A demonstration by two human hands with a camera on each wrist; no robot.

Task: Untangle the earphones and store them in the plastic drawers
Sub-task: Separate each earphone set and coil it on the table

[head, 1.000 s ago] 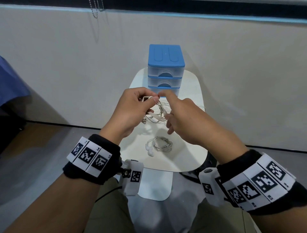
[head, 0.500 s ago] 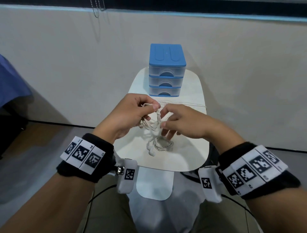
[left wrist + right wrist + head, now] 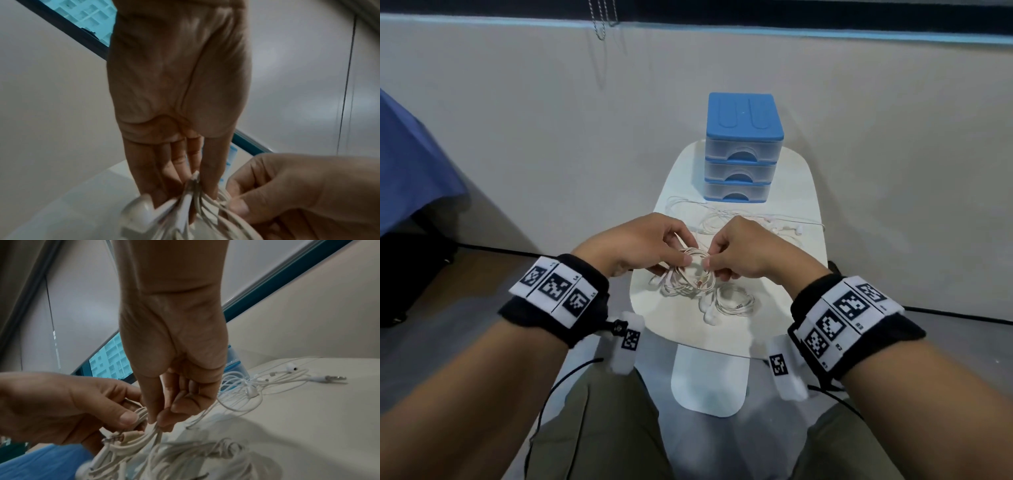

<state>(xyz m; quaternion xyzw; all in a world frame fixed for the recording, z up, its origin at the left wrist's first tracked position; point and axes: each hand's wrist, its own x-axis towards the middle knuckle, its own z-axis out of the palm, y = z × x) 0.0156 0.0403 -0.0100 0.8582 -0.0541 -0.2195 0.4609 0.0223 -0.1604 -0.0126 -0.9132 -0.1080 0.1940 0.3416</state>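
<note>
A coiled bundle of beige earphones [image 3: 693, 274] hangs just above the small white table [image 3: 784, 329]. My left hand [image 3: 650, 246] pinches the coil's left side between thumb and fingers, and my right hand [image 3: 739, 250] pinches its right side. The left wrist view shows the cord loops [image 3: 205, 209] fanning out below my left fingertips. In the right wrist view the same coil [image 3: 131, 444] hangs between both hands. A second coiled white pair [image 3: 732, 303] lies on the table under my right hand. The blue-topped plastic drawers [image 3: 743, 150] stand at the table's far end, all three shut.
A loose white earphone pair [image 3: 753, 222] is spread across the table in front of the drawers, its plug [image 3: 329, 378] lying to the right. A wall rises close behind the table. Blue fabric [image 3: 410, 171] sits at the far left. My knees are under the table's near edge.
Both hands have come down and toward me with the beige coil. The right hand has shifted from beneath the tangle to pinching the coil's right side. The loose pair by the drawers now shows.
</note>
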